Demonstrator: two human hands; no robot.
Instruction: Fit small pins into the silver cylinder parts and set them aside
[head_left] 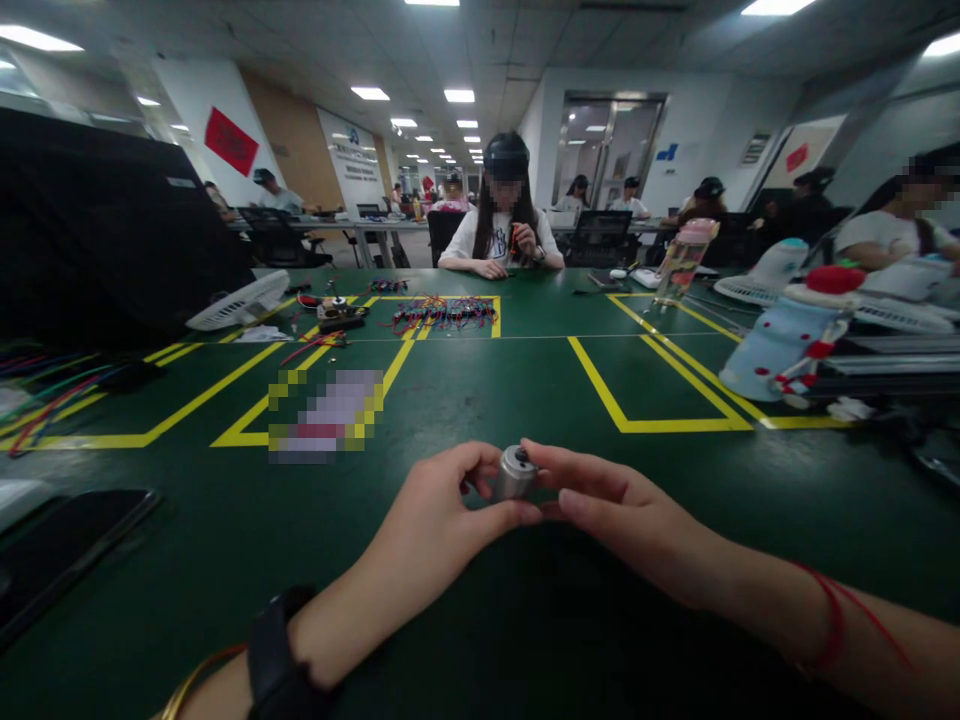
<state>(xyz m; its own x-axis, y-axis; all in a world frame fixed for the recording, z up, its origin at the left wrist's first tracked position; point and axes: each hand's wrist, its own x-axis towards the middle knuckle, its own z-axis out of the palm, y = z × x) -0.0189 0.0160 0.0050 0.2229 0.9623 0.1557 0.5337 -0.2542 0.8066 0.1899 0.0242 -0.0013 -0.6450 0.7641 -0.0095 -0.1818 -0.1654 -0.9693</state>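
Note:
A short silver metal cylinder that looks like a small electric motor (514, 476) stands nearly upright, a little above the green table. My left hand (442, 515) is closed around it, with the thumb in front and curled fingers on the left and behind. On its top face sits a small dark piece at the centre. My right hand (622, 500) reaches in from the right with fingers stretched. Its index fingertip touches the dark piece on top, while the thumb is apart from the metal. Some right fingertips are hidden behind my left thumb.
Yellow tape (682, 426) marks areas on the green table (495, 390). Further off lie bundled wires with small parts (446, 315). A phone (82, 540) is at left, a blue bottle (780, 345) at right. A person (502, 225) sits opposite, holding a small orange item.

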